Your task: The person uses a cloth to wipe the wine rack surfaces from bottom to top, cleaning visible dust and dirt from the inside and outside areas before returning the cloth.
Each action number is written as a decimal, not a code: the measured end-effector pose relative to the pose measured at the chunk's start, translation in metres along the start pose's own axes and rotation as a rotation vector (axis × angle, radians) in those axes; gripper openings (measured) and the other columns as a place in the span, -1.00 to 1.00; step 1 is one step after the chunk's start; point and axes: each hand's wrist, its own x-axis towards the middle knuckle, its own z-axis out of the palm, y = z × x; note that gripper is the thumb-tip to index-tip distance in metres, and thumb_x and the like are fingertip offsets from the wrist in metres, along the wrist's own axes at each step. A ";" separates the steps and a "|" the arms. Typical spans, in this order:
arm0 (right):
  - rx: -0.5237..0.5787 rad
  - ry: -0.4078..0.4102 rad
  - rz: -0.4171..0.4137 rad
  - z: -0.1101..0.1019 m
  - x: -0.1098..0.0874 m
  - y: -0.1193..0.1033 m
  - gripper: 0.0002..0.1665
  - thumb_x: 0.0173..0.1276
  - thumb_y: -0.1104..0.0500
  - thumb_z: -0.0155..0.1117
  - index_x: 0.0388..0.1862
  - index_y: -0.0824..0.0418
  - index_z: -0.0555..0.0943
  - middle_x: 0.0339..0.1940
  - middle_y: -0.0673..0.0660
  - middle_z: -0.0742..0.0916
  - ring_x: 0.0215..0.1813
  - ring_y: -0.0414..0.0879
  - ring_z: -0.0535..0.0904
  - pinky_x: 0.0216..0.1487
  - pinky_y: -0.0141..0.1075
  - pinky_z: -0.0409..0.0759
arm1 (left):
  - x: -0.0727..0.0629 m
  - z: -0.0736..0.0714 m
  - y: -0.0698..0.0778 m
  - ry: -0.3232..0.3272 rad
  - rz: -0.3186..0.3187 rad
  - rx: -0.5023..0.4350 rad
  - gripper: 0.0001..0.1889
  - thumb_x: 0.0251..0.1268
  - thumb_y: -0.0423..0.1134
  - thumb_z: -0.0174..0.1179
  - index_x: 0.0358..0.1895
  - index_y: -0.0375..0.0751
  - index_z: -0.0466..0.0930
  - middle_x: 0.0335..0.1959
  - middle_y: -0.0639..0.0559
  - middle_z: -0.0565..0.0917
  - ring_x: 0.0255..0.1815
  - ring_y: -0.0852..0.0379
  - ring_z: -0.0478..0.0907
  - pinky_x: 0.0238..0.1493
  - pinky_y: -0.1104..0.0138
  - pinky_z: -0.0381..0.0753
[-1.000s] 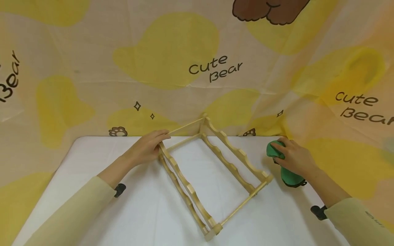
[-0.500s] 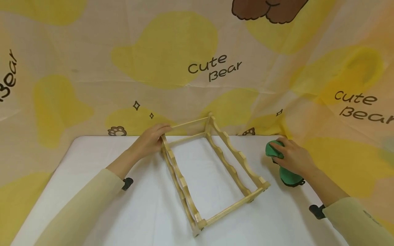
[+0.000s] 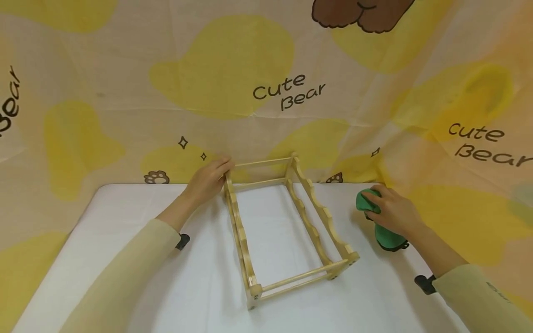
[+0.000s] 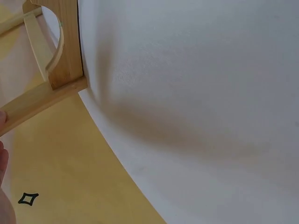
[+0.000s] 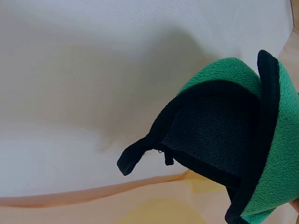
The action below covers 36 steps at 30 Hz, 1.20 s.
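A pale wooden rack (image 3: 326, 216) with scalloped side rails stands on the white table in the head view. My left hand (image 3: 209, 180) grips its far left corner, fingers over the top bar. In the left wrist view, the fingers (image 4: 4, 210) show at the left edge, beside the rack's end bar (image 4: 42, 105). On the right, my right hand (image 3: 397, 212) pinches a green cloth piece (image 3: 389, 237) with black edging. The right wrist view shows this cloth (image 5: 285, 149) bent over, with a dark inner side and a small black loop; most of the hand is hidden there.
The white table (image 3: 166, 286) ends at the back against a yellow and beige printed curtain (image 3: 216, 69). That curtain also hangs along the left and right sides. A black wrist strap piece (image 3: 424, 284) sticks out below the right sleeve.
The rack has turned, its near end swinging left and its far end shifting right. My left hand has moved slightly right and farther back with it. The right hand has barely moved, still holding the cloth.
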 end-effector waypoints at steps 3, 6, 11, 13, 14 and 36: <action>-0.001 -0.002 0.000 0.001 0.000 0.000 -0.32 0.13 0.13 0.66 0.25 0.23 0.67 0.15 0.30 0.61 -0.05 0.21 0.66 -0.46 0.00 0.74 | 0.003 0.003 -0.001 0.000 -0.004 0.001 -0.51 0.11 -0.71 0.35 0.17 -0.44 0.66 0.18 -0.37 0.67 0.15 -0.33 0.66 0.17 -0.03 0.70; 0.003 -0.006 0.008 0.001 0.000 0.001 -0.31 0.13 0.14 0.67 0.25 0.23 0.67 0.15 0.30 0.61 -0.05 0.21 0.66 -0.47 -0.01 0.73 | 0.007 0.006 -0.003 0.006 0.007 0.006 -0.54 0.16 -0.70 0.33 0.17 -0.45 0.66 0.18 -0.37 0.66 0.15 -0.34 0.66 0.16 -0.03 0.71; 0.008 -0.003 0.012 0.003 0.000 0.001 -0.31 0.12 0.14 0.67 0.25 0.24 0.67 0.14 0.29 0.61 -0.07 0.21 0.65 -0.47 0.01 0.73 | 0.012 0.009 -0.005 0.020 0.067 0.052 -0.59 0.19 -0.69 0.33 0.13 -0.46 0.65 0.14 -0.36 0.67 0.13 -0.33 0.66 0.06 0.00 0.76; 0.008 -0.005 0.017 0.002 0.000 0.001 -0.31 0.12 0.14 0.67 0.25 0.24 0.67 0.14 0.30 0.62 -0.06 0.22 0.65 -0.46 0.02 0.73 | 0.014 0.010 -0.005 0.010 0.079 0.072 -0.61 0.21 -0.67 0.33 0.12 -0.46 0.64 0.12 -0.34 0.66 0.12 -0.31 0.67 0.03 0.02 0.77; 0.009 -0.007 0.020 0.002 0.000 0.001 -0.31 0.12 0.14 0.67 0.25 0.24 0.66 0.14 0.31 0.62 -0.06 0.23 0.65 -0.45 0.03 0.74 | 0.014 0.010 -0.005 0.003 0.077 0.075 -0.62 0.23 -0.66 0.32 0.13 -0.46 0.63 0.12 -0.34 0.66 0.11 -0.31 0.67 0.03 0.03 0.77; 0.012 -0.002 0.050 0.000 -0.006 -0.002 -0.30 0.09 0.14 0.68 0.25 0.21 0.67 0.16 0.29 0.62 -0.03 0.21 0.63 -0.59 -0.05 0.66 | 0.005 -0.059 0.067 0.097 0.110 -0.006 -0.54 0.03 -0.57 0.41 0.09 -0.32 0.68 0.16 -0.27 0.71 -0.07 -0.22 0.73 -0.11 0.01 0.78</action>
